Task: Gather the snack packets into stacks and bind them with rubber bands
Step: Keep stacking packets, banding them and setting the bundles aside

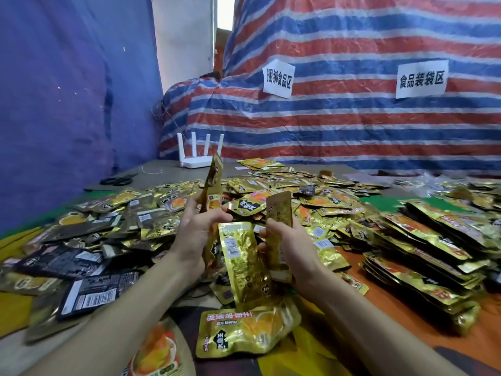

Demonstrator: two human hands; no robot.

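Snack packets (271, 191), gold foil, lie loose in a wide heap across the table (162, 169), from the near edge to the far side.

Left hand (195, 232): raised over the heap, fingers curled round a few packets held on edge. One tall packet (214, 180) sticks up above the fingertips.

Right hand (287, 245): raised beside the left, gripping one upright packet (279, 210), plain back side toward the person.

Between the two hands a crinkled gold packet (244, 261) stands upright with its barcode label showing. It touches both hands' loads; which hand carries it cannot be told.

Just in front of the wrists a flat packet (244, 332) lies face up, with printed characters and an orange picture.

To the right, stacked packets (423, 253) sit in overlapping rows on an orange surface. To the left, black packets (89, 291) are mixed in with the gold ones, barcodes up.

Far left of the table: a pair of black scissors (119, 181), well apart from the hands. Behind them, a white router (199, 156) with four aerials upright.

Backdrop: a red, white and blue striped tarp (352, 126) bearing two white paper signs (278, 78) with black characters. A blue sheet (67, 104) hangs on the left.
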